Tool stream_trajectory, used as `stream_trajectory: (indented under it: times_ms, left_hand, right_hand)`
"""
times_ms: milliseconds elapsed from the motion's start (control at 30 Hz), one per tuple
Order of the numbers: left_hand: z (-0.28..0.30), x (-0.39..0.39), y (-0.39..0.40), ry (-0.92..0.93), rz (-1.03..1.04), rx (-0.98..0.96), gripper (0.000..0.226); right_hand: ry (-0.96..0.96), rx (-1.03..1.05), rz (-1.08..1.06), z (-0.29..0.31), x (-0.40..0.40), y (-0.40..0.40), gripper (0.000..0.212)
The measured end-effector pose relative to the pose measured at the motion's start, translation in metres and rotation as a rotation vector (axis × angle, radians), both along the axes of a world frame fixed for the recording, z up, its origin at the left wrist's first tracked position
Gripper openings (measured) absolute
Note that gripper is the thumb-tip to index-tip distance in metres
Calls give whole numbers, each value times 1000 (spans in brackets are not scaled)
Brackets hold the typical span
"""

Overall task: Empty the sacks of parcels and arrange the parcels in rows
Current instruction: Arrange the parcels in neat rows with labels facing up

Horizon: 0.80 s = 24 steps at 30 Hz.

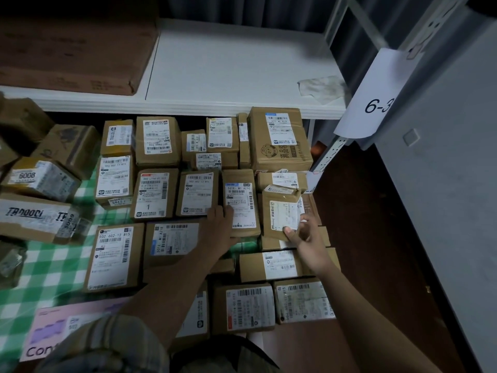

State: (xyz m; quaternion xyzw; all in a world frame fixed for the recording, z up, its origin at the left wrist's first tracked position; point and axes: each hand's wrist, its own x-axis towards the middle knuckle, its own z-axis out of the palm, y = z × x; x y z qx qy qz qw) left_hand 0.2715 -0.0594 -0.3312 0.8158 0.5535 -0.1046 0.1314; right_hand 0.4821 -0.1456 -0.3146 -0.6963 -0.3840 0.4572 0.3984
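Right hand [304,232] pinching small parcel [281,211], left hand [219,224] flat against tall parcel [240,200]

Left grip [219,219] flat (fingers straight); right grip [302,232] pinching.

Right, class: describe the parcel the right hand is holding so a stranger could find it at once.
Start at the white paper sign marked 6-3 and drop to the parcel rows below. The right hand pinches a small brown cardboard parcel, raised and tilted, with crumpled tape on top, unlike its flat neighbours.
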Motion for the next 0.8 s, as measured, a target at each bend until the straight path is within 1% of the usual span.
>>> stream_trajectory:
  times_ms: [67, 267, 433, 500, 567, 633, 700, 800]
  left_hand:
    - [0, 3, 0, 17, -5, 15, 86]
    - [0, 6, 0, 8, -3, 20, 86]
    - [10, 5, -4, -50, 51, -25, 99]
    - [17, 6, -10, -77, 4, 7, 93]
    - [23, 9, -19, -134, -93, 49, 75]
    - [25, 14, -31, -186, -210, 15, 61]
    - [21, 22, -46, -188, -287, -68, 65]
    - [11, 32, -63, -91, -271, -176, 79]
  right_hand:
    - [-8, 2, -1, 2, 0, 1, 35]
    - [-22, -4, 11, 4, 0, 1, 33]
    - [-8, 5, 0, 2, 3, 2, 31]
    - [-8, 14, -24, 0, 5, 2, 29]
    - [-4, 19, -44, -1, 6, -1, 28]
    - [0, 26, -71, -2, 8, -3, 28]
    - [-13, 24, -74, 0, 7, -6, 30]
    - [-36, 33, -71, 1, 5, -9, 31]
